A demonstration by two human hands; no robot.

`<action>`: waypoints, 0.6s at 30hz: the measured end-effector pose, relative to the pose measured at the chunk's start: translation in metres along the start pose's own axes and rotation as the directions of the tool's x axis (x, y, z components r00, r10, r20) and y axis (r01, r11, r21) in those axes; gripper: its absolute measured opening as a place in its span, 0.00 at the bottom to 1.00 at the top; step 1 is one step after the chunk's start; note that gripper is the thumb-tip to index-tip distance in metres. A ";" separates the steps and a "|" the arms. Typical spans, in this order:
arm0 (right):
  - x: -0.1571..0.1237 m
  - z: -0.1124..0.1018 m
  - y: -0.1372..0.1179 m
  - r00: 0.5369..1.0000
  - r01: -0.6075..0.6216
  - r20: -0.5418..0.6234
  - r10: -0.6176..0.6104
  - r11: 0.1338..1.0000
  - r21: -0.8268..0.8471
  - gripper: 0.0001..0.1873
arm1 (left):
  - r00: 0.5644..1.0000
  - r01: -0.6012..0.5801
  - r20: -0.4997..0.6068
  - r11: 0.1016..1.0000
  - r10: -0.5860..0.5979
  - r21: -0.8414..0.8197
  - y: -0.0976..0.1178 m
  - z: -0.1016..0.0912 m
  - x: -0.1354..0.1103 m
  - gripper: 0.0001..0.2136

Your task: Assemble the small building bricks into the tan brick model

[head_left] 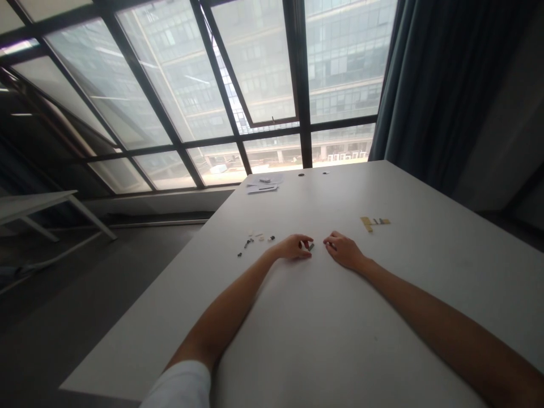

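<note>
My left hand [293, 247] rests near the middle of the white table [289, 317]. Its thumb and fingers curve round a small grey-green piece [311, 247] at the fingertips; something red shows inside the curl of the fingers. Just to the right, a narrow gap away, my right hand [343, 250] has its fingers pinched together low over the tabletop. A tiny dark bit shows at those fingertips, too small to name. Left of my left hand lie several small dark parts [249, 242] and pale parts [260, 237].
To the right lie yellowish flat pieces [366, 223] with small grey parts beside them. Papers [264, 183] are at the far left corner, and a dark round disc [301, 174] sits near the far edge. Windows [255, 62] and a dark curtain [433, 85] stand behind.
</note>
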State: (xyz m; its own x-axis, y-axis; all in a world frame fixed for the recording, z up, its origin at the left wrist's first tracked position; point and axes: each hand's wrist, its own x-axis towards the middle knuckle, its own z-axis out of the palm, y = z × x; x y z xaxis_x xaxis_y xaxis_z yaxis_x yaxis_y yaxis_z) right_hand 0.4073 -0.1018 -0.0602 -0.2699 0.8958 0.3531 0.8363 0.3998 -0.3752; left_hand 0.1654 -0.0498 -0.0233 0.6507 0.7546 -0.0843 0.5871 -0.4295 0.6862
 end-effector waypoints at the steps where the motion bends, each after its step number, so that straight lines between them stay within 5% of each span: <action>1: 0.000 0.000 0.000 1.000 0.001 0.000 -0.001 1.000 0.002 0.11 | 1.000 -0.004 0.019 1.000 0.004 -0.007 -0.003 -0.003 0.000 0.32; 12: 0.000 -0.001 -0.001 1.000 0.007 -0.014 -0.007 1.000 -0.019 0.11 | 0.999 -0.036 0.025 0.999 0.036 0.011 -0.008 -0.001 0.002 0.24; 18: -0.001 -0.001 -0.001 1.000 0.009 -0.019 -0.010 1.000 -0.018 0.11 | 0.996 -0.032 -0.078 0.997 0.037 0.064 -0.003 0.009 0.002 0.19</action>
State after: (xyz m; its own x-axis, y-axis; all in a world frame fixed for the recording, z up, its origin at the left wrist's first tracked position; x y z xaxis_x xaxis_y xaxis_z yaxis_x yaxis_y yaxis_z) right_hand 0.4075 -0.1030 -0.0592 -0.2689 0.8882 0.3726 0.8420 0.4046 -0.3568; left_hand 0.1692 -0.0514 -0.0319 0.6324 0.7747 -0.0025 0.5956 -0.4842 0.6409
